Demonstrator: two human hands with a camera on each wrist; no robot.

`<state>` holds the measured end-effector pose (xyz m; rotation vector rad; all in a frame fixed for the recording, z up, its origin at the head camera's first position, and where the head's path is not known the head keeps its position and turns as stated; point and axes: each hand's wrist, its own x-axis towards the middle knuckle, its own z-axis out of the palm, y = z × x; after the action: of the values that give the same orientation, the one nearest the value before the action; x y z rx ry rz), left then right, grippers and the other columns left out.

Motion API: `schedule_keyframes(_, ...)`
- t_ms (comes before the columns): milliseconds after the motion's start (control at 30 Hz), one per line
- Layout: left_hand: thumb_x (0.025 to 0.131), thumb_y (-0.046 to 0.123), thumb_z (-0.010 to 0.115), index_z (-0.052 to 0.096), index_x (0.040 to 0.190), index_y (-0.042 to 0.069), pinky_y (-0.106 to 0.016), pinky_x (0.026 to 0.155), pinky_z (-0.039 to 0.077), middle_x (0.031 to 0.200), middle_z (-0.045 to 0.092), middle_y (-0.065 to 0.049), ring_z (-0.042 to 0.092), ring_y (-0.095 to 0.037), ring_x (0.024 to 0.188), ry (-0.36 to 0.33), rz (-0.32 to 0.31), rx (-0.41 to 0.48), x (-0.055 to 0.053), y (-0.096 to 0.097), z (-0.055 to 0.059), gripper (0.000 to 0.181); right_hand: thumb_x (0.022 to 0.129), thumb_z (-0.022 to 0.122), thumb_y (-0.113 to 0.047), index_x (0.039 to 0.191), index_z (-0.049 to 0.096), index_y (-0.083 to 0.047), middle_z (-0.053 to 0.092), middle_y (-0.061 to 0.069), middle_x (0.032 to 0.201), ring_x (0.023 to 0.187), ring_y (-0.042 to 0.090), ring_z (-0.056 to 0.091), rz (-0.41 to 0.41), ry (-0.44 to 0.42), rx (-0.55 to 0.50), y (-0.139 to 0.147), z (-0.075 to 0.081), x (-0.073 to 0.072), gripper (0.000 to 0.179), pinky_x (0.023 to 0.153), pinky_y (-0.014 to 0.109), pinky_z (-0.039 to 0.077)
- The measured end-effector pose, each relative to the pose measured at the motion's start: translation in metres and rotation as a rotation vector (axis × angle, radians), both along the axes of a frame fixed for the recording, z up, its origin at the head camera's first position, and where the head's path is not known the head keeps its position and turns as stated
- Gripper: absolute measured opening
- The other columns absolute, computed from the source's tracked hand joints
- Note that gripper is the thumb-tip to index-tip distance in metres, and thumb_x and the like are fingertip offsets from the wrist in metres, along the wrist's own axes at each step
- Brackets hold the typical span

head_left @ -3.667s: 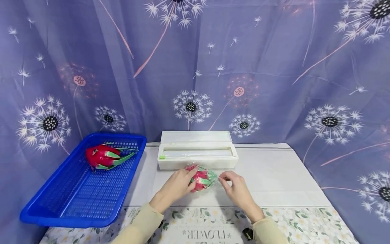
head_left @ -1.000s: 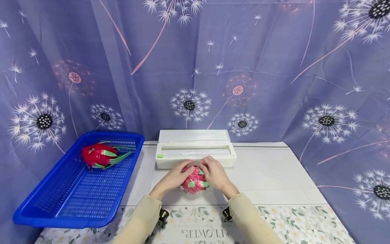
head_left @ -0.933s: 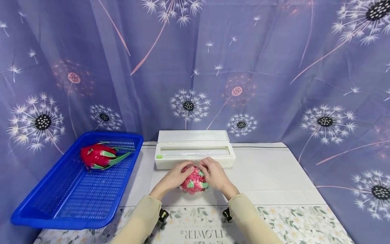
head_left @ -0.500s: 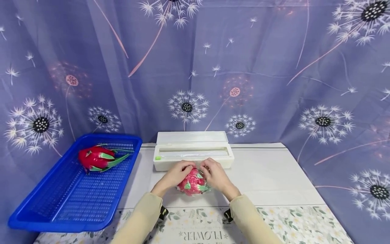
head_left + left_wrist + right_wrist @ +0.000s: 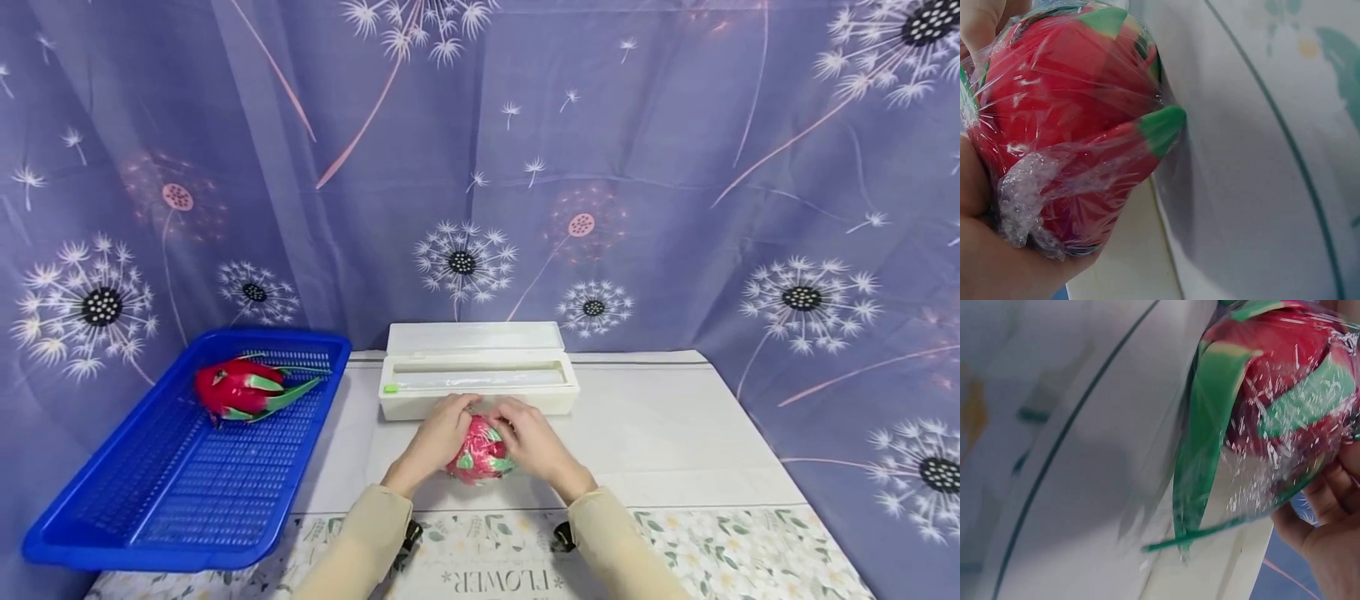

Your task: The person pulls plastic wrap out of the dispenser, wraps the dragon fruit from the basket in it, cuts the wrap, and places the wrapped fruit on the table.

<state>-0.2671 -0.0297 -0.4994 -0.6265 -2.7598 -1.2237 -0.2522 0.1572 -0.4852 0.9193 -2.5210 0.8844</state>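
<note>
A blue curtain (image 5: 675, 175) with dandelion prints hangs behind the box and reaches past it on both sides. The white tabletop (image 5: 660, 433) spreads under the box, and a floral band (image 5: 735, 546) crosses it well in front of the box. To the left of the box sits a blue basket (image 5: 213, 492). The box (image 5: 412, 407) itself is white, its lid raised at the back, with a roll (image 5: 480, 379) lying inside. A red, green-leafed bare fruit (image 5: 236, 388) lies in the basket, left of the box. Just in front of the box, the left hand (image 5: 435, 437) and right hand (image 5: 536, 437) face each other, each grip curled round the wrapped fruit (image 5: 478, 457) between them; some fingertips are hidden. Clear, wrinkled film (image 5: 1254, 481) covers it and its green leaves. A green tab (image 5: 390, 388) marks the box's left end.
</note>
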Motion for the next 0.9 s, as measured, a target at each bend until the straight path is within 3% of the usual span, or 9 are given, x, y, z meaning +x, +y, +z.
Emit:
schedule_keyframes(100,0.101,0.009,0.043,0.059,0.132,0.007,-0.046,0.1,0.042,0.126,0.06,-0.01,0.053,-0.029,0.121,-0.003,0.002,-0.007,0.001,-0.002,0.002,0.035,0.093,0.064,-0.003,0.09,0.065,-0.01,0.062,-0.002,0.087,0.077,0.01,0.058,0.024,0.026,0.025,0.002,-0.001,0.0,0.008,0.07,0.027,0.051)
schedule_keyframes(300,0.099,0.007,0.045,0.065,0.121,0.007,-0.047,0.094,0.047,0.117,0.065,-0.01,0.058,-0.03,0.114,0.033,0.107,0.022,0.006,0.004,0.0,0.03,0.092,0.063,0.002,0.096,0.068,-0.007,0.065,0.0,0.092,0.085,0.013,0.062,0.048,0.026,0.035,0.005,-0.001,0.003,0.011,0.078,0.028,0.052)
schedule_keyframes(400,0.097,0.005,0.047,0.07,0.111,0.01,-0.046,0.093,0.048,0.112,0.068,-0.007,0.061,-0.028,0.111,0.051,0.125,0.061,0.006,0.006,-0.002,0.027,0.09,0.061,0.005,0.105,0.07,-0.005,0.068,0.003,0.102,0.095,0.017,0.064,0.047,-0.002,0.035,0.01,-0.001,0.01,0.021,0.085,0.031,0.052)
schedule_keyframes(500,0.096,0.005,0.05,0.072,0.099,0.013,-0.044,0.092,0.048,0.106,0.07,-0.003,0.062,-0.026,0.107,0.106,0.137,0.069,0.005,0.006,-0.001,0.024,0.085,0.062,0.008,0.111,0.071,-0.003,0.069,0.004,0.108,0.099,0.018,0.064,0.043,-0.033,0.025,0.014,0.002,0.016,0.03,0.086,0.033,0.052)
schedule_keyframes(633,0.095,0.006,0.053,0.071,0.09,0.017,-0.041,0.087,0.05,0.101,0.069,0.0,0.062,-0.023,0.101,0.188,0.132,0.026,0.006,0.006,-0.002,0.022,0.082,0.064,0.008,0.106,0.074,-0.004,0.071,0.004,0.105,0.097,0.019,0.066,0.031,-0.067,-0.014,0.017,0.005,0.024,0.029,0.084,0.036,0.053)
schedule_keyframes(767,0.095,0.002,0.053,0.071,0.098,0.013,-0.039,0.092,0.048,0.106,0.067,0.0,0.06,-0.021,0.106,0.25,0.068,0.004,0.004,0.004,-0.003,0.021,0.086,0.062,0.006,0.103,0.075,-0.007,0.073,0.002,0.098,0.091,0.016,0.067,-0.016,-0.131,-0.088,0.015,0.006,0.025,0.025,0.08,0.034,0.054)
schedule_keyframes(900,0.091,-0.01,0.054,0.068,0.117,0.007,-0.039,0.103,0.042,0.121,0.065,-0.006,0.056,-0.024,0.118,0.294,-0.086,-0.011,0.001,0.001,-0.004,0.034,0.088,0.063,0.003,0.101,0.074,-0.006,0.071,0.001,0.093,0.081,0.013,0.067,-0.139,-0.207,-0.23,0.011,0.004,0.026,0.019,0.072,0.029,0.056)
